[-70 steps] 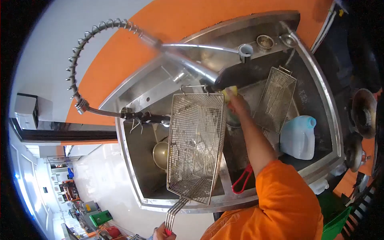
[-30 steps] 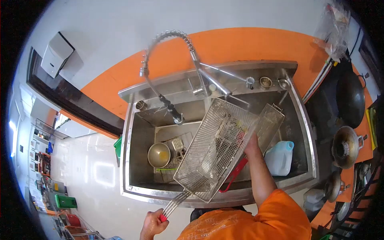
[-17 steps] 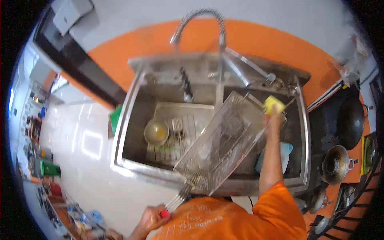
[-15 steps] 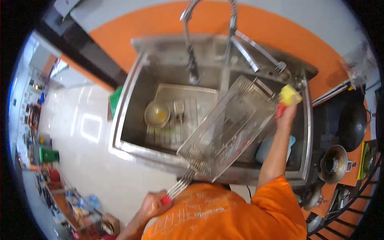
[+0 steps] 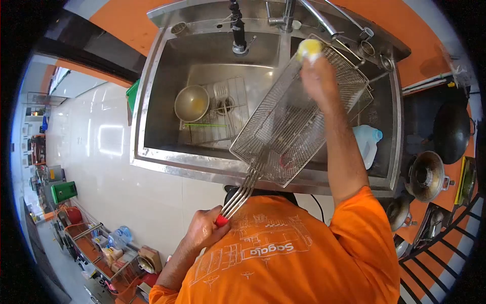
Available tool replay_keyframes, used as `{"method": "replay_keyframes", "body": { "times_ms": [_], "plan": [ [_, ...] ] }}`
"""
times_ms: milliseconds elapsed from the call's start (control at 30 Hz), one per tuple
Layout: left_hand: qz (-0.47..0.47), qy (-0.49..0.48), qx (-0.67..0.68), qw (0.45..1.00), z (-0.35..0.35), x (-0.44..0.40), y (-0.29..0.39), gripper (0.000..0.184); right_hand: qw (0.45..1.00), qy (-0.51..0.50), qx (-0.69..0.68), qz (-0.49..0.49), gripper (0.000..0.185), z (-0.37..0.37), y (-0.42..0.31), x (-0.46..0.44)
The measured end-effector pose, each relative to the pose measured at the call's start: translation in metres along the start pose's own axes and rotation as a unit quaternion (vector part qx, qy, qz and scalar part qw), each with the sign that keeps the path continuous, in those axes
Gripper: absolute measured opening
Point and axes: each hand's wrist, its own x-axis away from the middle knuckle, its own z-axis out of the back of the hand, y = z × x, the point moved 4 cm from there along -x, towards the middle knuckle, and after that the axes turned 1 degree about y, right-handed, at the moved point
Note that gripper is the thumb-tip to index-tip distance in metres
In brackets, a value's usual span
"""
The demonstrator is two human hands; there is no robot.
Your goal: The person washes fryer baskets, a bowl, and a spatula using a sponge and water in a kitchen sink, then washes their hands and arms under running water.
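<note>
My left hand is wrapped around the red-ended wire handle of a long metal mesh fryer basket. The basket lies tilted across the double sink, its handle toward my body. In my right hand, slightly smeared by motion, is a yellow sponge with whitish foam. Hand and sponge are at the basket's far end; whether the sponge touches the mesh I cannot tell. My right forearm hides part of the basket's right side.
The left basin of the steel sink holds a bowl, a wire rack and a slotted utensil. A light-blue jug stands in the right basin. The faucet hangs overhead; woks sit at right.
My right hand has moved left with the sponge, from the basket's right edge to its far end. My left hand keeps its hold on the handle. The view has shifted.
</note>
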Motion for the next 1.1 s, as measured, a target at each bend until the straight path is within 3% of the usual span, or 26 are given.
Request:
{"method": "replay_keyframes", "body": {
  "times_ms": [167, 233, 333, 367, 433, 500, 567, 667, 700, 800, 1000, 1100],
  "plan": [
    [0.033, -0.009, 0.020, 0.999, -0.006, 0.002, -0.006, 0.023, 0.983, -0.143, -0.008, 0.113, 0.039, -0.047, -0.022, 0.042],
    [0.028, 0.007, 0.009, 1.000, -0.005, 0.001, -0.003, 0.024, 0.944, -0.309, 0.031, 0.111, 0.039, -0.059, -0.026, 0.056],
    [0.017, 0.027, 0.012, 0.999, -0.007, 0.003, -0.007, 0.025, 0.893, -0.436, 0.070, 0.088, 0.035, -0.065, -0.031, 0.063],
    [0.014, 0.031, 0.016, 0.999, -0.007, 0.002, -0.009, 0.026, 0.914, -0.392, 0.013, 0.104, 0.033, -0.077, -0.014, 0.051],
    [0.014, 0.031, 0.005, 0.999, -0.001, 0.000, 0.003, 0.027, 0.961, -0.256, -0.098, 0.023, 0.031, -0.072, 0.018, 0.015],
    [0.006, 0.025, -0.007, 1.000, -0.003, 0.001, 0.001, 0.028, 0.940, -0.146, -0.295, -0.089, 0.031, -0.059, 0.041, -0.007],
    [-0.036, 0.042, -0.024, 0.998, -0.005, 0.004, 0.000, 0.028, 0.802, -0.057, -0.554, -0.215, 0.034, -0.032, 0.038, -0.015],
    [-0.071, 0.055, -0.052, 0.995, -0.002, 0.004, 0.006, 0.027, 0.663, 0.043, -0.700, -0.263, 0.034, 0.008, -0.015, -0.003],
    [-0.076, 0.057, -0.061, 0.994, -0.001, 0.005, 0.007, 0.026, 0.656, 0.026, -0.727, -0.202, 0.031, 0.017, -0.023, -0.001],
    [-0.087, 0.062, -0.130, 0.986, 0.002, 0.007, -0.002, 0.024, 0.713, 0.020, -0.664, -0.225, 0.026, 0.014, 0.000, -0.019],
    [-0.078, 0.085, -0.172, 0.978, 0.000, 0.021, -0.024, 0.023, 0.706, 0.032, -0.645, -0.291, 0.015, -0.017, 0.029, 0.015],
    [-0.063, 0.092, -0.140, 0.984, -0.005, 0.027, -0.036, 0.024, 0.681, 0.001, -0.681, -0.269, 0.014, -0.016, 0.033, 0.036]
  ]
}}
